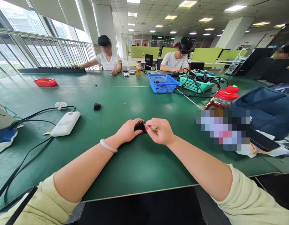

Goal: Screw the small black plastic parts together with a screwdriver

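My left hand (128,130), a white bangle at its wrist, is closed around a small black part (140,126) just above or on the green table. My right hand (161,131) is closed in a pinch on a slim tool (154,127) whose rounded, yellowish end sticks out of the fist. Its other end points toward the black part, and I cannot make out the tip or the tool's kind. Farther off to the left, a second small black piece (97,107) lies on the table, apart from both hands.
To the left lie a white power bank (66,123) with black cables and a red tray (45,82). Blue (163,86) and green (193,83) baskets stand ahead. A red-lidded bottle (225,97), dark bag (264,109) and phone (263,140) crowd the right. Two people sit across the table.
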`<act>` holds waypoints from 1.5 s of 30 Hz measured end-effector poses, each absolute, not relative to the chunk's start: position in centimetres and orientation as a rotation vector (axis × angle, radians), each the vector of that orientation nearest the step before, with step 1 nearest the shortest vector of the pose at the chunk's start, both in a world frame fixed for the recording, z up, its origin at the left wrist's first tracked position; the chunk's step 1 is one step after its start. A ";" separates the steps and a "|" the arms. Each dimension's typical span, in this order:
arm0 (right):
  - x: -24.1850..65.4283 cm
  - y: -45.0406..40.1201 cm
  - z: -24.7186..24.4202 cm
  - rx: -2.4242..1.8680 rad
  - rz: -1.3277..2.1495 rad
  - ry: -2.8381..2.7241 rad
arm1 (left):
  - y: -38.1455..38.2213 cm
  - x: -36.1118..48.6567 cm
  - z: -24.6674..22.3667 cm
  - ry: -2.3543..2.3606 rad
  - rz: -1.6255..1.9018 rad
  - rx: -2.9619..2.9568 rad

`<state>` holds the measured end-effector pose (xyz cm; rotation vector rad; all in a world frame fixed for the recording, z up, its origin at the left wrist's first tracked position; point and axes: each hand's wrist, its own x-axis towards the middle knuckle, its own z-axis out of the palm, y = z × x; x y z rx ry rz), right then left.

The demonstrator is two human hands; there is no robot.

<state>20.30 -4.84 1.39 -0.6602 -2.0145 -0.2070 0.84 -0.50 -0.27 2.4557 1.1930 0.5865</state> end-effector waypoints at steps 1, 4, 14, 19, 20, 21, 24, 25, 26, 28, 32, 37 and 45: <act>20.4 -4.8 1.4 -0.714 -0.161 -1.969 | -0.5 0.8 -0.3 1.197 0.588 2.445; 20.6 -4.5 1.6 -0.893 -0.037 -1.809 | -0.6 0.9 -0.3 1.212 0.590 2.425; 20.8 -3.9 1.6 -1.002 0.376 -1.592 | -0.8 0.6 -0.1 1.170 0.588 2.410; 20.1 -4.0 1.3 -1.108 0.430 -1.808 | -0.7 0.7 -0.1 1.149 0.609 2.403; 20.0 -4.0 1.2 -1.125 0.429 -1.839 | -0.7 0.7 -0.1 1.142 0.616 2.403; 20.0 -4.0 1.3 -1.134 0.425 -1.866 | -0.7 0.7 -0.1 1.129 0.625 2.405; 19.9 -4.3 1.5 -1.116 0.366 -1.971 | -0.8 0.7 -0.1 1.068 0.675 2.414; 19.8 -4.5 1.6 -1.095 0.332 -2.019 | -0.8 0.7 0.0 1.044 0.693 2.417; 19.7 -4.6 1.7 -1.069 0.293 -2.067 | -0.8 0.7 0.0 1.021 0.710 2.424; 19.5 -4.9 1.8 -1.011 0.223 -2.156 | -0.8 0.7 0.1 0.988 0.739 2.453; 19.3 -5.1 1.6 -0.962 0.231 -2.180 | -0.7 0.6 0.0 0.966 0.764 2.509; 20.0 -4.2 1.3 -0.995 0.480 -1.762 | -0.6 0.6 -0.1 1.015 0.733 2.510; 21.6 -2.3 1.5 -0.974 0.682 -1.132 | -1.0 0.4 0.6 1.194 0.769 2.632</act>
